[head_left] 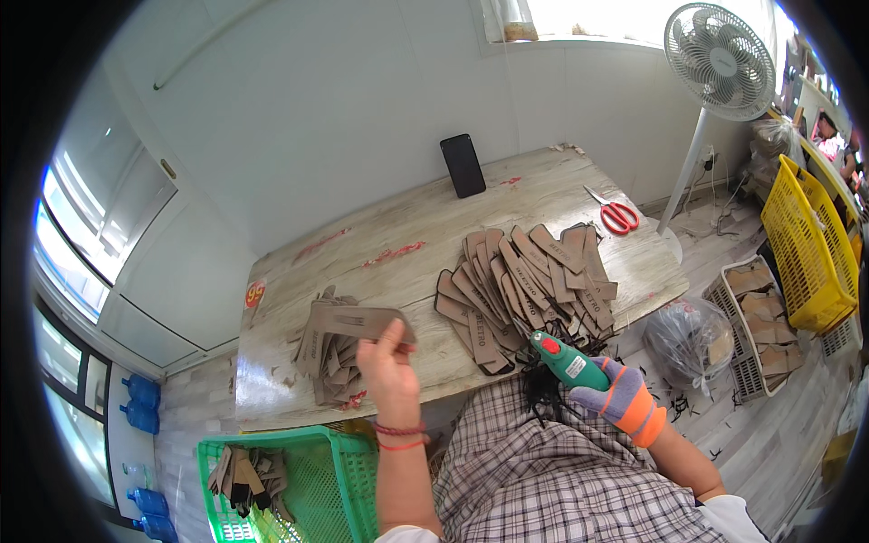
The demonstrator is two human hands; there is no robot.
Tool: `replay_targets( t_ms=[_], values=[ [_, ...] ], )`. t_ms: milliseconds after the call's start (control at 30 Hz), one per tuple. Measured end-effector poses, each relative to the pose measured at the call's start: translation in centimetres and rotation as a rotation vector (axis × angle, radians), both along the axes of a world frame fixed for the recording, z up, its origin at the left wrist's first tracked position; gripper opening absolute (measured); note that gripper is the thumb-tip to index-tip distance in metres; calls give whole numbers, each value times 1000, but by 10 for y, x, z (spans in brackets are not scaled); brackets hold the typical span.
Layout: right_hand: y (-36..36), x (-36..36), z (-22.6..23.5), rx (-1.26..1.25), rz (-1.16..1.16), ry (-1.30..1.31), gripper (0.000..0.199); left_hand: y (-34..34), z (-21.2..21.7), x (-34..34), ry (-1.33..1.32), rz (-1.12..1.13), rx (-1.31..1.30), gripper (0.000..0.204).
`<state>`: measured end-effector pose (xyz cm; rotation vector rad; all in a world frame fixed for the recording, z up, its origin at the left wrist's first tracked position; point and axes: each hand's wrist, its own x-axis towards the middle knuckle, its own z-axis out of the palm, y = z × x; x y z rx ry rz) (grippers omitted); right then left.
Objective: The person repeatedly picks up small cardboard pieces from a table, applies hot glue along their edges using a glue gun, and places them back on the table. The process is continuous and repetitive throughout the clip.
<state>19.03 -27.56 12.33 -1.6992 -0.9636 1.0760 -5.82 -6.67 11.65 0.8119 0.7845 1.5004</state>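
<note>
My left hand (391, 369) is bare and holds up a brown cardboard tag (355, 322) over a small heap of similar tags (328, 362) at the table's near left edge. A grey and orange glove covers my right hand (614, 395), which grips a green glue gun (566, 358) with a red button, its tip pointing toward a fanned row of brown tags (525, 290) laid across the middle of the wooden table (416, 226). Black strings hang from the tags at the table's front edge.
A black phone (463, 165) leans against the wall. Red-handled scissors (615, 214) lie at the table's far right. A green basket (299, 489) with tags sits lower left. A white fan (720, 59), yellow crate (806, 249) and white basket (756, 330) stand right.
</note>
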Motion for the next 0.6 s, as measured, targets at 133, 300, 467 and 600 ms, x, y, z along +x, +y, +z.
replay_targets(
  t_ms=[133,300,467,600],
  values=[
    [0,2,-1,-9,5,-14,47,76,5,-45,-235,26,-225,18],
    [1,1,-9,-6,2,26,47,85,-75,7,551,0,-171,32],
    [3,1,-5,-27,-17,28,47,77,-117,62,1221,88,-100,34],
    [5,-2,-11,-27,0,46,48,71,-129,58,981,366,84,22]
  ],
)
